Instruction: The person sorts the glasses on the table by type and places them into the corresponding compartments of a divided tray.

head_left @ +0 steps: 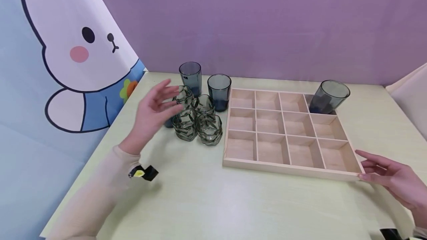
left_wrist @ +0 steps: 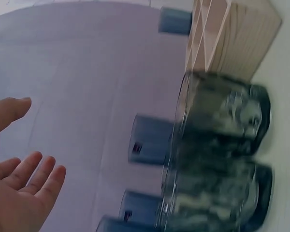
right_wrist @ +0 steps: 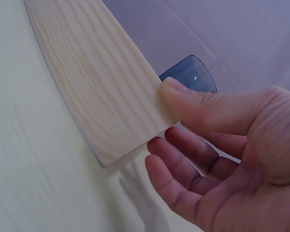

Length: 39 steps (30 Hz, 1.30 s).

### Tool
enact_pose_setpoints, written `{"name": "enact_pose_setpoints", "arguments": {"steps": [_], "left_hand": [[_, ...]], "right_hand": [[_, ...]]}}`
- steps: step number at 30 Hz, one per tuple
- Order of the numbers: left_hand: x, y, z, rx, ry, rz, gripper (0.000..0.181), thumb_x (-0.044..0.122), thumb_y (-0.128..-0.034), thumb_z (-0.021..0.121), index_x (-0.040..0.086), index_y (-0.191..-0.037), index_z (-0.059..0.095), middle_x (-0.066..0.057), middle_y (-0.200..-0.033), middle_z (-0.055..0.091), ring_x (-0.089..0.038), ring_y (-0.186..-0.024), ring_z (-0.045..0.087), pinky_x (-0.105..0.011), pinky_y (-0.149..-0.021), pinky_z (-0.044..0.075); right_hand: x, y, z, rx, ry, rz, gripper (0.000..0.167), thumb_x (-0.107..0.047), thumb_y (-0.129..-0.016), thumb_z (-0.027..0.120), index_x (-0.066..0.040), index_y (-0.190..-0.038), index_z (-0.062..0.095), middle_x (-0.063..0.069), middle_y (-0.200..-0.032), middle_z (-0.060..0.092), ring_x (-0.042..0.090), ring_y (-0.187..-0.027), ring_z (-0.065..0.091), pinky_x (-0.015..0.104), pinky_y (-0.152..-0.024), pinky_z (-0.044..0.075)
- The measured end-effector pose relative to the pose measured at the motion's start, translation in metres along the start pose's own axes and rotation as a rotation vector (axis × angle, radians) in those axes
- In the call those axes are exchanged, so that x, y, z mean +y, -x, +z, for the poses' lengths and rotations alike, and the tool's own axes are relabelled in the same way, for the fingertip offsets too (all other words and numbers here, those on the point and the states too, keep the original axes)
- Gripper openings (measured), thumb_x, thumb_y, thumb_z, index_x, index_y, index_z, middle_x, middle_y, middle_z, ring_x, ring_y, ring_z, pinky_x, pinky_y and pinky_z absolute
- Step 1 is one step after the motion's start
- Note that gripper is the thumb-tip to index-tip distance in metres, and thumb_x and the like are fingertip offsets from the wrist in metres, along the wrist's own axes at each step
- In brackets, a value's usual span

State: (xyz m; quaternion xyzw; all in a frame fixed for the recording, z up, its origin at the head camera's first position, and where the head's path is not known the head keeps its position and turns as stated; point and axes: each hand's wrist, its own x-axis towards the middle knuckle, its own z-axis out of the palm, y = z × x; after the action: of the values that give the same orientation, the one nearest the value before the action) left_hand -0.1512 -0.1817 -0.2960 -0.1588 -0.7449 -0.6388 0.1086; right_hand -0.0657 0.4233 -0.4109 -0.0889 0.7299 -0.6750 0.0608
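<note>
My left hand [head_left: 151,113] hovers with spread, relaxed fingers over the left side of a group of short faceted glasses [head_left: 210,130], holding nothing. In the left wrist view that hand [left_wrist: 21,195] is apart from the faceted glasses [left_wrist: 222,116]. A divided wooden tray [head_left: 287,168] lies right of them, with one tall dark glass [head_left: 328,97] leaning in its back right compartment. At the tray's front right corner, my right hand [head_left: 395,180] grips the edge. The right wrist view shows the thumb on the tray [right_wrist: 101,87] and fingertips of the hand [right_wrist: 232,150] against its side.
Two tall dark glasses, one at the back [head_left: 191,79] and one beside the tray [head_left: 219,92], stand behind the faceted ones. Another dark glass is partly hidden behind my left hand. A purple backdrop [head_left: 267,25] rises behind the table [head_left: 207,195], with a cartoon-printed cloth [head_left: 30,151] at left.
</note>
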Motion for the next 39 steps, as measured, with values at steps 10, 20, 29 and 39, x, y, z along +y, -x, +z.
{"name": "enact_pose_setpoints", "arguments": {"steps": [10,20,29,39], "left_hand": [[-0.016,0.007,-0.043,0.258,-0.009,-0.049,0.077,-0.012,-0.0832,0.072,0.007,-0.150,0.040,-0.009,-0.143,0.052,-0.020,-0.135,0.045,-0.032,-0.111,0.037],[-0.054,-0.001,-0.060,0.199,-0.032,-0.303,0.093,-0.001,-0.0871,0.074,0.014,-0.159,0.019,-0.011,-0.160,0.028,-0.029,-0.145,0.030,-0.043,-0.117,0.027],[-0.071,-0.005,-0.056,0.103,-0.088,-0.335,0.094,0.000,-0.0861,0.076,0.014,-0.159,0.020,-0.009,-0.158,0.033,-0.028,-0.143,0.034,-0.043,-0.116,0.030],[-0.077,-0.007,-0.057,0.125,-0.138,-0.377,0.086,0.007,-0.0844,0.080,0.015,-0.155,0.033,-0.009,-0.152,0.042,-0.028,-0.137,0.042,-0.042,-0.111,0.038]], "right_hand": [[-0.007,0.001,0.005,0.109,0.238,-0.022,0.067,0.023,-0.082,0.064,-0.014,-0.137,0.062,-0.015,-0.105,0.069,-0.005,-0.094,0.063,0.009,-0.073,0.048],[-0.010,0.002,0.011,0.098,0.096,-0.076,0.071,0.029,-0.079,0.061,-0.008,-0.140,0.059,-0.011,-0.112,0.071,0.000,-0.096,0.067,0.012,-0.075,0.051],[-0.006,0.001,0.005,0.103,0.243,-0.037,0.070,0.024,-0.082,0.064,-0.013,-0.141,0.058,-0.016,-0.108,0.068,-0.006,-0.096,0.063,0.010,-0.074,0.048],[0.000,0.001,-0.001,0.046,0.117,-0.001,0.063,0.023,-0.085,0.060,-0.013,-0.137,0.062,-0.014,-0.111,0.067,-0.004,-0.100,0.061,0.011,-0.075,0.049]]}}
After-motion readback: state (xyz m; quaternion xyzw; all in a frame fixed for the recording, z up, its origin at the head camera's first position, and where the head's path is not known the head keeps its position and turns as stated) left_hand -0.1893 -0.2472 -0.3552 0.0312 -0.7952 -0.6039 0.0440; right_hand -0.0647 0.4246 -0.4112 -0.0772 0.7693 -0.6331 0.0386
